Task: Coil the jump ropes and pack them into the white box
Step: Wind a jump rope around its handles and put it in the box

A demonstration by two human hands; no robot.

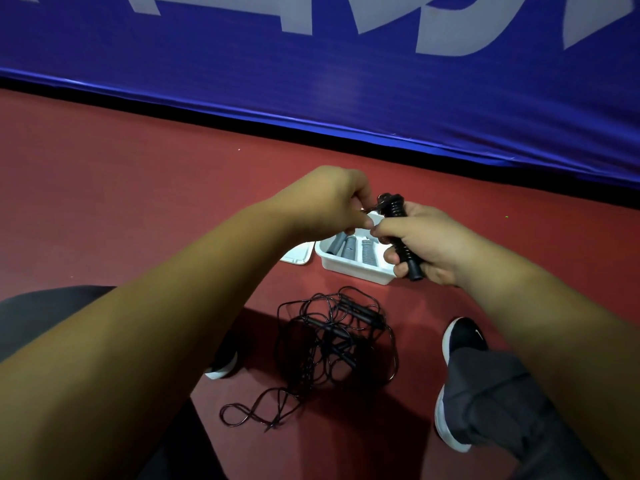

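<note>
Red matte flooring (104, 188) filled the middle of the frame, and a shiny blue banner (311, 74) ran across the top, its pale letters cut off by the upper edge. At centre, the right hand (426, 244) was curled tightly round a black jump rope (396, 211), whose ribbed, cord-wound handles stuck out above and below the fist. The left hand (332, 199) pinched something at the upper end of that rope. Its fingertips hid the spot, so I could not tell whether it was cord or a fastening.

Both hands hovered over the white box (349, 266), a shallow plastic tray partly covered by them. Three grey bundles (349, 249), ridged and tube-shaped, lay side by side inside it. A flat white lid (296, 254) rested on the floor just left of the box, mostly hidden behind the left forearm.

Lower centre, a loose tangle of ropes (332, 337) lay on the floor, thin black cord in loops with slim handles, too knotted to count. Dark shoes (464, 336) with white soles stood on either side, the left one half hidden.
</note>
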